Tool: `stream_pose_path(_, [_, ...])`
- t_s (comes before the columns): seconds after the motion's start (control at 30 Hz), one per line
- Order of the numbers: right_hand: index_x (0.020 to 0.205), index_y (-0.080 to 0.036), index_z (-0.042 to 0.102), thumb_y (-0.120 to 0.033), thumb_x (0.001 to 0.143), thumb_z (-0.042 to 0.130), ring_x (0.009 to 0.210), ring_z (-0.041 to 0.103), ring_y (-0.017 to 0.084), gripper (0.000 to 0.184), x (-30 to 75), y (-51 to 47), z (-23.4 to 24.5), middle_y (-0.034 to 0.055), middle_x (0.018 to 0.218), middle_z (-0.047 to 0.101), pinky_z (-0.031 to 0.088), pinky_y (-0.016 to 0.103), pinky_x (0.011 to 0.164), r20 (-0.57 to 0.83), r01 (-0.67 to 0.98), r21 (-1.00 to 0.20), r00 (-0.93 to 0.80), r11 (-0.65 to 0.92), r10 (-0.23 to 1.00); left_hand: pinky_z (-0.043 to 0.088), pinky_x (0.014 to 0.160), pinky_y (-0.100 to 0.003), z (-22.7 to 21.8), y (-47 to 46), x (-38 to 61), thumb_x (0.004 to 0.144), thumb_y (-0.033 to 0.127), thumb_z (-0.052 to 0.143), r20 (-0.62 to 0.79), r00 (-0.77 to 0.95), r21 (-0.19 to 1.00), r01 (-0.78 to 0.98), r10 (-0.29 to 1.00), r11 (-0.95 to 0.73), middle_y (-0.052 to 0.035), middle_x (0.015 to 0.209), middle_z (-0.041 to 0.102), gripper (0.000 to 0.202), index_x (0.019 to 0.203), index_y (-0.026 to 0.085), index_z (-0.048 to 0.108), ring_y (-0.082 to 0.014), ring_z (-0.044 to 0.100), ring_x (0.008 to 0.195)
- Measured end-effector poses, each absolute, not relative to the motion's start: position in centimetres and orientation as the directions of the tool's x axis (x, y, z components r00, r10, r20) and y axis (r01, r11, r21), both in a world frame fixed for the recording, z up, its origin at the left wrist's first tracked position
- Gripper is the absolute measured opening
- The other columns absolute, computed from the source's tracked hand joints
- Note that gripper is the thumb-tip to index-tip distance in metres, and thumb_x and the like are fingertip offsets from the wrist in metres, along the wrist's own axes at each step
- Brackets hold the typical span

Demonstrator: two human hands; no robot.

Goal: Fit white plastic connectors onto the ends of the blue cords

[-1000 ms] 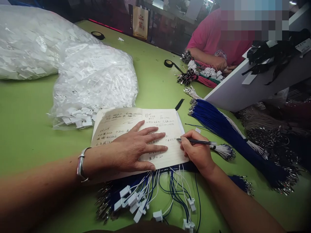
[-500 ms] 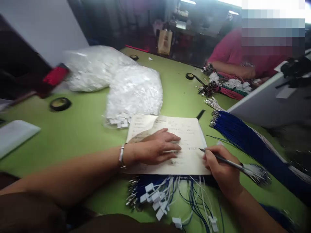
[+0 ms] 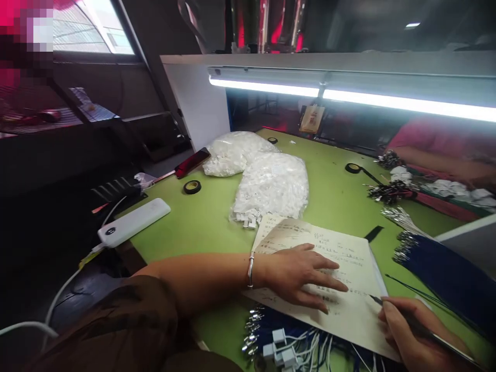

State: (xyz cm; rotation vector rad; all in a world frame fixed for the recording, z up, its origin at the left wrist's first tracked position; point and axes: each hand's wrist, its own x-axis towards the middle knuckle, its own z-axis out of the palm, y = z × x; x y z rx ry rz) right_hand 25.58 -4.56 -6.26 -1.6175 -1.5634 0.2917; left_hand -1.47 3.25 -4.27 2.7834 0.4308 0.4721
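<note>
Connector bags (image 3: 273,186) lie beyond notebook (image 3: 351,253) under left hand (image 3: 298,274); right hand (image 3: 406,347) holds pen (image 3: 426,332).

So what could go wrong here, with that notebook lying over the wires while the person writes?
The notebook rests at its near edge on the wire bundle, so the page may rock and the pen in the right hand could slip, though the left hand presses it flat. The white power bank lies at the corner of the table, its cable hanging off; a snag could pull it down.
</note>
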Motion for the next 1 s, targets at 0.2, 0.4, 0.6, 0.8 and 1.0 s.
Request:
stream_pose_path(0.2, [0.074,-0.026,0.066,-0.048,0.081,0.063,0.041,0.058,0.019,0.023,24.9,-4.4,-5.5,0.0001,0.054,0.064,0.049,0.033,0.040,0.320,0.684,-0.721,0.195,0.105,0.927,0.033,0.111,-0.052,-4.2,3.5,-1.6,0.091,0.053,0.056,0.301,0.892,0.355,0.223,0.336,-0.908,-0.0176,0.145,0.051,0.054,0.136,0.023,0.058,-0.0307,0.055,0.126])
stream_pose_path(0.4, [0.078,-0.021,0.065,-0.040,0.086,0.061,0.046,0.058,0.014,0.021,25.1,-4.6,-5.8,-0.0001,0.061,0.066,0.049,0.026,0.047,0.317,0.674,-0.728,0.173,0.122,0.933,0.042,0.109,-0.049,-5.3,3.8,-1.5,0.097,0.035,0.051,0.371,0.836,0.463,0.210,0.404,-0.861,-0.0174,0.145,0.051,0.043,0.138,0.022,0.054,-0.0276,0.053,0.128])
stream_pose_path(0.6, [0.080,-0.021,0.062,-0.036,0.087,0.060,0.047,0.056,0.012,0.017,24.7,-4.8,-5.3,-0.0014,0.062,0.063,0.048,0.024,0.048,0.280,0.642,-0.760,0.188,0.098,0.941,0.050,0.101,-0.037,-6.1,4.4,-1.3,0.099,0.017,0.043,0.467,0.715,0.583,0.194,0.520,-0.789,-0.0125,0.129,0.059,0.037,0.134,0.020,0.055,-0.0189,0.058,0.117])
stream_pose_path(0.8, [0.081,-0.021,0.061,-0.035,0.089,0.059,0.050,0.058,0.012,0.017,24.4,-4.8,-4.9,-0.0013,0.063,0.064,0.048,0.024,0.049,0.288,0.625,-0.772,0.179,0.118,0.941,0.049,0.075,-0.029,-5.5,4.0,-1.2,0.092,0.022,0.058,0.481,0.668,0.503,0.321,0.568,-0.803,-0.0051,0.088,0.062,0.019,0.110,0.016,0.061,-0.0155,0.057,0.082])
stream_pose_path(1.0, [0.083,-0.021,0.061,-0.034,0.088,0.059,0.050,0.058,0.012,0.015,24.4,-4.8,-4.8,-0.0012,0.065,0.064,0.047,0.024,0.049,0.294,0.652,-0.749,0.167,0.119,0.941,0.040,0.066,-0.027,-5.7,4.1,-1.2,0.092,0.030,0.058,0.439,0.704,0.477,0.343,0.558,-0.809,-0.0006,0.070,0.058,0.022,0.075,0.018,0.055,-0.0128,0.051,0.067])
